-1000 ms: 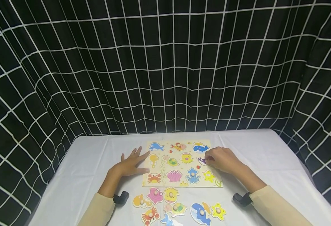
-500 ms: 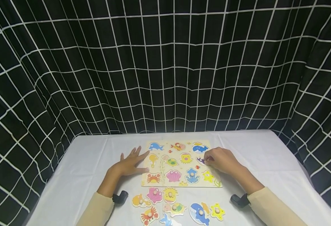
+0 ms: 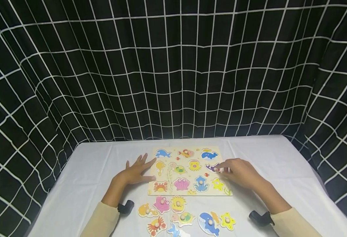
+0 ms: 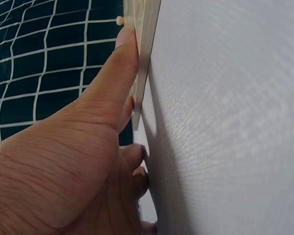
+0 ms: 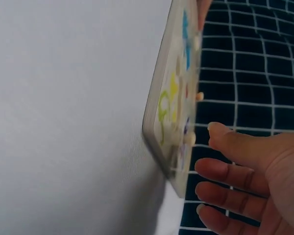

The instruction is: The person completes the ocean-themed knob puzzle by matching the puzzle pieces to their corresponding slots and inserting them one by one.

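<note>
purple colours a small knobbed piece on the right side of a pale puzzle board, below a printed blue whale and above a printed yellow star. the right hand is just beside that piece; in its wrist view the grip is loose, thumb and fingers parted and holding nothing, a gap between thumb tip and the nearest knob. the left hand lies at the board's left edge, thumb touching it, its grip slack with fingers spread. a blue squid piece also sits on the board. nearer the person, on the white-covered surface, lie an orange piece, a pink shell, a yellow fringed piece, a red crab, a green turtle, a blue whale piece, a yellow starfish and a light blue piece, cut off by the view's lower edge. black cloth with white grid lines hangs behind.
</note>
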A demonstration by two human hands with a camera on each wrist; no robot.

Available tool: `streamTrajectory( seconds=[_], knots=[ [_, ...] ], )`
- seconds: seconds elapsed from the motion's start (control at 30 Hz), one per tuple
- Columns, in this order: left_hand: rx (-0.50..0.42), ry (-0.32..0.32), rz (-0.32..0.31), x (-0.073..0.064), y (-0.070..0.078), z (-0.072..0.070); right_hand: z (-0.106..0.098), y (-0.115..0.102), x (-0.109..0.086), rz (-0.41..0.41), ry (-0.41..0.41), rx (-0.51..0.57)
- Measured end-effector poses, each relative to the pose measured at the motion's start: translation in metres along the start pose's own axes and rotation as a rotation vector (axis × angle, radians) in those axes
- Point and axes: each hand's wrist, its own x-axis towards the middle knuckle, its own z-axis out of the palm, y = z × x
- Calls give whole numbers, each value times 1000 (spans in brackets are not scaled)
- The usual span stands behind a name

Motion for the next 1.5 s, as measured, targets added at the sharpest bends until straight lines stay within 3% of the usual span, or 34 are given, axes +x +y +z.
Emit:
streamTrajectory(
  seconds=[0.27, 0.53, 0.63, 0.77, 0.93, 1.5],
  knots=[
    [3, -4, 3, 1, 0, 0, -10, -16, -26, -41, 11, -37],
    [5, -7, 6, 4, 2, 2, -18, -34, -48, -23, -61, -60],
    [6, -7, 8, 5, 2, 2, -19, -37, -54, -37, -114, -44],
    [-1, -10, 8, 4, 3, 1, -19, -40, -61, -65, -247, 32],
    [-2, -9, 9, 5, 4, 1, -18, -41, -68, -69, -366, 112],
    [2, -18, 3, -1, 0, 1, -4, -47, -73, -55, -436, 163]
  ],
)
